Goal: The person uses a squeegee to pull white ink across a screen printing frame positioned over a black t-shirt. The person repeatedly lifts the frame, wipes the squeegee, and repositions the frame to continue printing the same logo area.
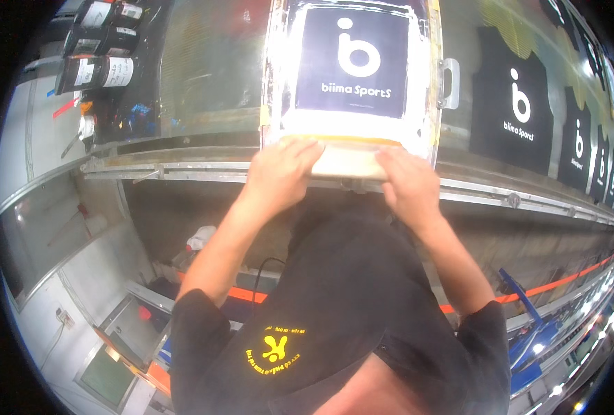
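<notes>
Both my hands grip a pale wooden screen-printing squeegee (348, 162) near the close end of a printing screen (437, 97). My left hand (279, 174) closes round its left end, and my right hand (413, 185) round its right end. An orange strip shows along the squeegee's far edge. Through the screen's bright opening I see a dark rectangle with a white rounded logo and lettering. White ink appears around that rectangle and in front of it. A pale loop handle (450, 84) sticks out from the screen's right side.
Dark garment pieces (511, 104) with the same white print lie in a row along the long table to the right. Several labelled black tubs (106, 71) stand at far left. A metal rail (203, 171) runs along the table's near edge. Blue metal stands (528, 332) are at lower right.
</notes>
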Tool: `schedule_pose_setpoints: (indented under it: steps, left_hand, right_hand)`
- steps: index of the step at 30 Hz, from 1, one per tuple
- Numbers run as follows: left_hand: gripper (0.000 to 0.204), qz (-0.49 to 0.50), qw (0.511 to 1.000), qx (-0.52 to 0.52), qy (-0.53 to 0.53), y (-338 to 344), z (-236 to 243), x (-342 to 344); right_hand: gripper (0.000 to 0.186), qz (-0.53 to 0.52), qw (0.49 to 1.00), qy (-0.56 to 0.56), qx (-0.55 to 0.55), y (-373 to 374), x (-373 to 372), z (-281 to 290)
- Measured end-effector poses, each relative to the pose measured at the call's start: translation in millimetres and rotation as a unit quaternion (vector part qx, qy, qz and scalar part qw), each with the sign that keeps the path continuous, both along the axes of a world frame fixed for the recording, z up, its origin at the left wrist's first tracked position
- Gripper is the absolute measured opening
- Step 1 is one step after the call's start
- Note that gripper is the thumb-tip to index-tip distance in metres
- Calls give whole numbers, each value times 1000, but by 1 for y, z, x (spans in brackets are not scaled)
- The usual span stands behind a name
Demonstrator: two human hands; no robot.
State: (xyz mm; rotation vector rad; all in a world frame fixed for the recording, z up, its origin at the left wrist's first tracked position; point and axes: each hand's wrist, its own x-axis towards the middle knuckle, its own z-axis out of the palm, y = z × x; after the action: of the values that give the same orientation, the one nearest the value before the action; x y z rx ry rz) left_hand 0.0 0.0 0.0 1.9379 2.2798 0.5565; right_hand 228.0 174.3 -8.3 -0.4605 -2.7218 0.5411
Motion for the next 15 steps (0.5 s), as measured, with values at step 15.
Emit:
schedule_pose_setpoints:
  steps: [15]
  left_hand:
    - [74, -19, 969, -241, -51, 118, -41, -87]
  right_hand:
    - [51, -39, 952, -268, -140, 102, -104, -20]
